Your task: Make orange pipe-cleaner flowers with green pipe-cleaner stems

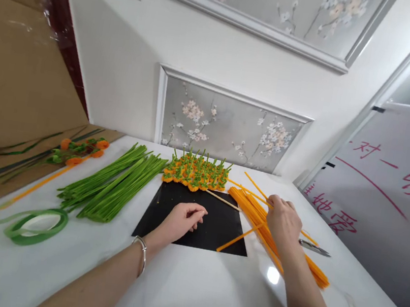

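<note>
My right hand is closed over the bundle of orange pipe cleaners, its fingertips pinching an orange pipe cleaner that sticks out toward the wall. Another orange stem slants from the bundle onto the black mat; whether it touches that hand is hidden. Above the mat, my left hand has its fingers curled in and thumb against them, with nothing visible in them. Just behind the mat stand rows of small orange pipe-cleaner flowers with green tops. A thin pale stick lies at the mat's far edge.
Green pipe cleaners lie in bundles at the left, with a roll of green tape in front. Finished orange flowers rest on cardboard. Scissors are beyond my right hand. A wall and a whiteboard border the table.
</note>
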{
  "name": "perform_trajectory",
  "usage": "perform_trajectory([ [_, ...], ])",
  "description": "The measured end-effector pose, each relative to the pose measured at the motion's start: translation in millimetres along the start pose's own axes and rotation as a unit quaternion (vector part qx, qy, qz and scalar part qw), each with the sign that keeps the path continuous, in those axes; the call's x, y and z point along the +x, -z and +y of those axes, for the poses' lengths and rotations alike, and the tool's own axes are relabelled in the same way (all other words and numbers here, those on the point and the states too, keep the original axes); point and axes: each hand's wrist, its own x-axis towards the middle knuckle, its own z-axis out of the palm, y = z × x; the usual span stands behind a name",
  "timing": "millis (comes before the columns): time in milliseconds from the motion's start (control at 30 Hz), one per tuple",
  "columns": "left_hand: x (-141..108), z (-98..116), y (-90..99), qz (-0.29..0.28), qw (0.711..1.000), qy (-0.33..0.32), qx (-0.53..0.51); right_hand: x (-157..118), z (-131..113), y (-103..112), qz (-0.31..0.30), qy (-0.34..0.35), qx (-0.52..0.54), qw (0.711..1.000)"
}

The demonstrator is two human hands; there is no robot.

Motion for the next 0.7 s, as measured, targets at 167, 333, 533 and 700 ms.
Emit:
perform_trajectory([
  [167,-5.8,5.8,-5.9,-0.087,0.996,0.005,-0.012,-15.5,-10.3,14.1,-0.146,0.128,0.012,0.981],
  [333,-5.6,0.4,-6.8,-0.082,0.996,0.007,0.033,-39.8,5.6,1.6,-0.240,0.150,0.014,0.959],
  [533,-4.7,-2.7,-8.0,-0.079,0.996,0.005,0.051,-49.7,10.8,-1.1,-0.200,0.133,-0.021,0.971],
  [700,-6.6,0.7,-8.2,-0.076,0.996,0.005,0.048,-24.2,-2.3,26.9,-0.133,0.035,-0.095,0.986],
])
